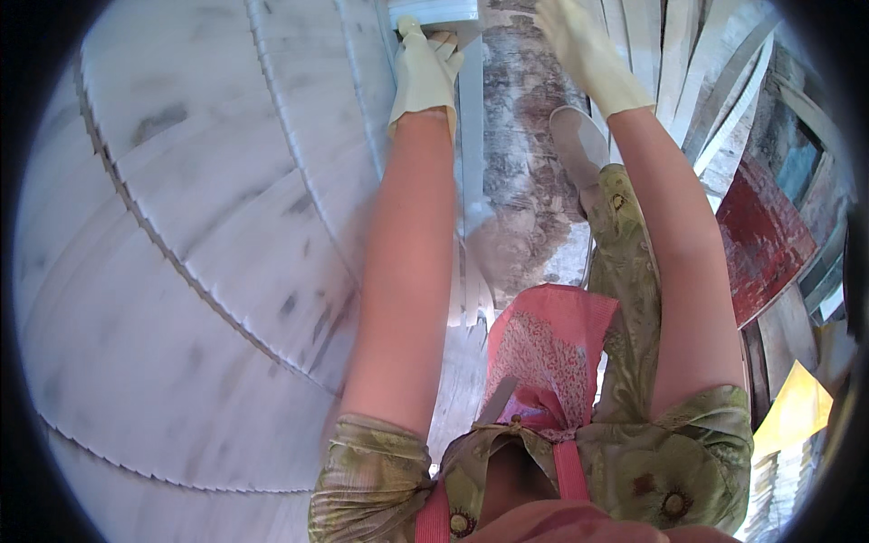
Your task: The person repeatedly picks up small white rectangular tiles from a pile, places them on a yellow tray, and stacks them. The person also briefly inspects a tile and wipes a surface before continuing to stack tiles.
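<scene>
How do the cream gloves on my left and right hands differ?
The left cream glove points nearly straight up the picture; the right cream glove slants up and left. The left glove is at the pale rectangular block; the right glove is apart from it. Both look cream and wrist-length.

The worn floor shows mottled patches of grey, brown and white. Long pale strips lie in a loose, overlapping spread along its right side, and a pale shoe rests near them.
</scene>
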Demonstrator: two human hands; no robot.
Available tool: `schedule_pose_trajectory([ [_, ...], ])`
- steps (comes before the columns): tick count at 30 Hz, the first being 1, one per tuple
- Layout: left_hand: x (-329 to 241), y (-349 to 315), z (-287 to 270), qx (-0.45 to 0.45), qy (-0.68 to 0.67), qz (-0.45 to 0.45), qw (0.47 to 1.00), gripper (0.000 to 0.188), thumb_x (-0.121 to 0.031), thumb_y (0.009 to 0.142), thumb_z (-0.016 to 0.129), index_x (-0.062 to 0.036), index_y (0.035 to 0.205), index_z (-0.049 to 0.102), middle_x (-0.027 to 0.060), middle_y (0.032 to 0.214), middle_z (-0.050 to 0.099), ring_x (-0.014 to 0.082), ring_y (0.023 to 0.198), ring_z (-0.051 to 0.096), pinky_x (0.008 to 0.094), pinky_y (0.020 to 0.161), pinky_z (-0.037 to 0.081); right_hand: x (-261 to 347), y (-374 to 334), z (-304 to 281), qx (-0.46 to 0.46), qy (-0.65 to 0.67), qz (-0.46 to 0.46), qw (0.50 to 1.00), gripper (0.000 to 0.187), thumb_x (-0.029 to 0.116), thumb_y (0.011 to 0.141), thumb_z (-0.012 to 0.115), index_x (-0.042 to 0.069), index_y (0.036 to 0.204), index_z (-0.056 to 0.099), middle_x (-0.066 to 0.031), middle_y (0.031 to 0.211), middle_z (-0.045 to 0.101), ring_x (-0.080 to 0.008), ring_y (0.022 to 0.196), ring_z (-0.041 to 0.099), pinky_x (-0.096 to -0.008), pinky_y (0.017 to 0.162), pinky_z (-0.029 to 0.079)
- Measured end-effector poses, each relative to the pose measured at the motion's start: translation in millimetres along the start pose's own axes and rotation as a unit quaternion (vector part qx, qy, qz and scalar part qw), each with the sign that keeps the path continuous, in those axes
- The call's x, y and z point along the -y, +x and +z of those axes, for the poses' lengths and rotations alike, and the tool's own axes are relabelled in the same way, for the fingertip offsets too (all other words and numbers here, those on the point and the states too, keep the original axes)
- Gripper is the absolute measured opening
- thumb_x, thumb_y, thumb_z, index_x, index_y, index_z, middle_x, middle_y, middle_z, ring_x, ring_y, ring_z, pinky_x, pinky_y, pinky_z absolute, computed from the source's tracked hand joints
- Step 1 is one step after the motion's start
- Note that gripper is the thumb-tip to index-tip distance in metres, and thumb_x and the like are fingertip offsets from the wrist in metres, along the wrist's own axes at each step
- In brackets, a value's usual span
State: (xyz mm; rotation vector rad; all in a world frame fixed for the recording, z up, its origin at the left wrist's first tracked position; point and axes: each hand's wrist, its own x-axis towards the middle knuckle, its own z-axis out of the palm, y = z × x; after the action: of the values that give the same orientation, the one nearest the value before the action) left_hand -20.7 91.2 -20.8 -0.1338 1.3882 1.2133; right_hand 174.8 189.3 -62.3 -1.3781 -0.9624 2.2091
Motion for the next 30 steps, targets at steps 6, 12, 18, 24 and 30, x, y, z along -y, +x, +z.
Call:
schedule_pose_trajectory([
  [6,0,-12,-1,-0.018,-0.047,-0.006,0.999,0.087,-0.056,0.105,0.041,0.0040,0.159,0.009,0.0291,0.161,0.030,0.0419,0.149,0.033,0.0467,0.121,0.033,5,25,-18,-0.072,0.181,-0.190,0.962,0.074,0.054,0.108,0.033,-0.003,0.154,0.034,-0.0196,0.159,0.038,-0.0293,0.146,0.038,-0.0424,0.120,0.031],
  [12,39,-67,-15,-0.044,-0.089,0.026,0.995,0.069,-0.043,0.108,0.041,0.0041,0.156,0.025,0.0286,0.154,0.043,0.0356,0.144,0.042,0.0399,0.119,0.036,34,44,62,-0.080,-0.092,-0.172,0.978,0.062,0.046,0.106,0.038,-0.002,0.146,0.044,-0.0209,0.149,0.047,-0.0322,0.136,0.046,-0.0451,0.114,0.035],
  [18,56,-124,-22,-0.131,-0.173,-0.008,0.976,0.035,-0.013,0.108,0.040,0.0020,0.139,0.049,0.0274,0.143,0.052,0.0329,0.140,0.047,0.0386,0.120,0.035,85,35,65,-0.104,-0.209,-0.185,0.955,0.052,0.038,0.104,0.042,-0.001,0.137,0.053,-0.0222,0.138,0.055,-0.0350,0.127,0.053,-0.0478,0.109,0.040],
  [24,77,-152,-30,-0.056,0.094,0.053,0.993,0.040,-0.018,0.109,0.043,0.0066,0.140,0.047,0.0307,0.143,0.052,0.0337,0.138,0.050,0.0387,0.120,0.037,103,30,95,-0.188,-0.406,-0.240,0.862,0.042,0.030,0.102,0.047,0.000,0.128,0.063,-0.0235,0.128,0.064,-0.0379,0.117,0.061,-0.0505,0.103,0.045],
  [30,77,-154,-47,-0.067,0.095,0.058,0.992,0.039,-0.014,0.107,0.047,0.0052,0.141,0.047,0.0296,0.141,0.055,0.0338,0.135,0.054,0.0373,0.117,0.040,100,41,124,-0.153,-0.645,-0.446,0.601,0.043,0.020,0.093,0.051,0.003,0.131,0.063,-0.0195,0.140,0.060,-0.0307,0.137,0.051,-0.0530,0.114,0.036],
])
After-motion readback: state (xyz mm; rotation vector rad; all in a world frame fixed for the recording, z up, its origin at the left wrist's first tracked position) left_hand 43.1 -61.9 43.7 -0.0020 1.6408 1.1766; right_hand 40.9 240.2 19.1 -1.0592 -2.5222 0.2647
